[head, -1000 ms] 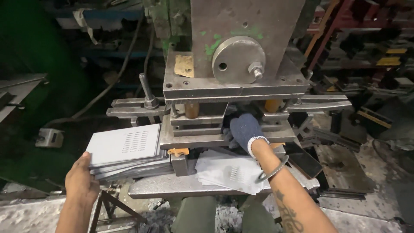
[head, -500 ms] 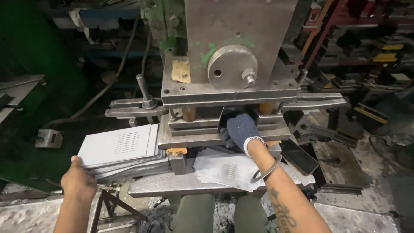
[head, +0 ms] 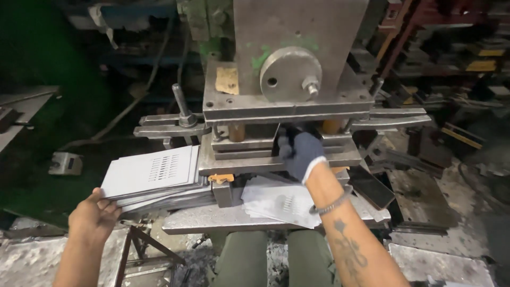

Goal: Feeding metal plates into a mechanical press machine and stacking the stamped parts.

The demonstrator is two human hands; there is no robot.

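1. Keeps the left hand (head: 94, 218) at the stack of sheets (head: 154, 175) left of the press (head: 297, 32), as in both earlier views; sits a little lower and further out from the press than a second ago, now at the stack's outermost near corner
2. Grips that corner, thumb at the edge of the top sheet and fingers curled around the lower sheets
3. Shows the stack barely shifted across the three views: still fanned, slotted top sheet uppermost, inner end tucked against the press by the orange tab (head: 221, 178)
4. Leaves the gloved right hand (head: 302, 154) where it was, reaching into the gap between the upper and lower plates at the front of the press, fingers bent inward
5. Cannot tell whether that hand is closed on a sheet or only resting there, since the fingertips are hidden by the glove and the plates
6. Holds the right forearm, with its bracelet (head: 332, 201), over a few loose sheets (head: 276, 202) on the bench (head: 202, 220) just in front of the press; no change among those
7. Reads, as a judgement, as a pause with both hands set: stack steadied left of the press, right hand occupied inside the press, upper plate raised
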